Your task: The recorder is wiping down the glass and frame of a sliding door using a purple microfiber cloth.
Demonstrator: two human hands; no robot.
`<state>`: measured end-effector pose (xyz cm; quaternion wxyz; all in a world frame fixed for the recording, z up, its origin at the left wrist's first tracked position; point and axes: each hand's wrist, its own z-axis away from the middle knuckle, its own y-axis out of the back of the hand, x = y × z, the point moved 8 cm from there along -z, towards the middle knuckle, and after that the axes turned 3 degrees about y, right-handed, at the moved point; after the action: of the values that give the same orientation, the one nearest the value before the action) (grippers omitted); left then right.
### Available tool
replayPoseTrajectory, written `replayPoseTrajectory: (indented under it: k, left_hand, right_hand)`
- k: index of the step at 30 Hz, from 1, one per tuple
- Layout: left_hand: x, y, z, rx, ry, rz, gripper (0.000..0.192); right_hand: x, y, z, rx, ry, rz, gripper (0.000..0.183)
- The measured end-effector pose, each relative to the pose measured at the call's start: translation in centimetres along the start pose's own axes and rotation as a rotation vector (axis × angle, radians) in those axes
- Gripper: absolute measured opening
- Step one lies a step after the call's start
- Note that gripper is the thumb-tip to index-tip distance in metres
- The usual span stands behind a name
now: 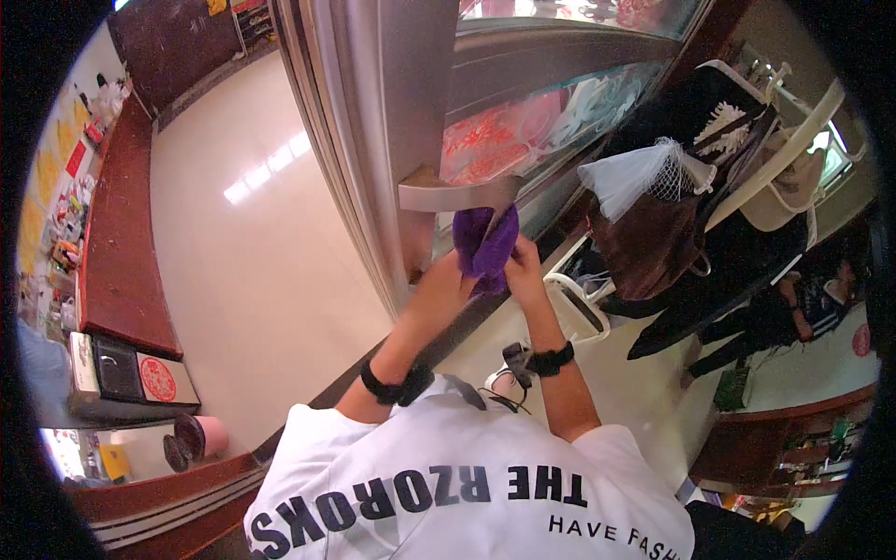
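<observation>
A purple cloth (485,241) is wrapped about the lower part of a curved metal door handle (448,196). My left hand (448,273) grips the cloth from the left side, its fingers partly hidden behind the fabric. On the right side of the cloth my right hand (521,260) has its fingers curled at the edge, holding it. The handle is fixed to a grey-brown metal door frame (413,91) with patterned glass panels (518,133). Both wrists wear black bands.
At the right a white rack (777,161) carries a dark brown bag (647,238) and white netting (630,175). Farther right, a person in dark clothes (777,308) is in view. Red-brown counters (122,231) line the left. A pink bin (210,435) lies lower left.
</observation>
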<state>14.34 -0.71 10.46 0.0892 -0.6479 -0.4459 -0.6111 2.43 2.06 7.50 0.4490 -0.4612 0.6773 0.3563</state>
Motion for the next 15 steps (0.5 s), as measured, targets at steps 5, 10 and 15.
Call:
replayPoseTrajectory:
  k: [5,10,15]
  left_hand:
    - [0.0,1.7,1.7,0.181,0.016,-0.07,0.037]
    - [5.3,6.4,4.7,0.535,-0.094,0.025,0.034]
    - [6.1,10.1,7.9,0.798,-0.167,-0.043,0.025]
  right_hand:
    - [-4.2,0.0,0.8,0.185,0.254,0.265,0.044]
    - [-17.3,-2.5,-1.4,0.258,0.52,0.575,0.057]
    - [-22.1,-9.2,-2.2,-0.14,0.639,1.175,0.05]
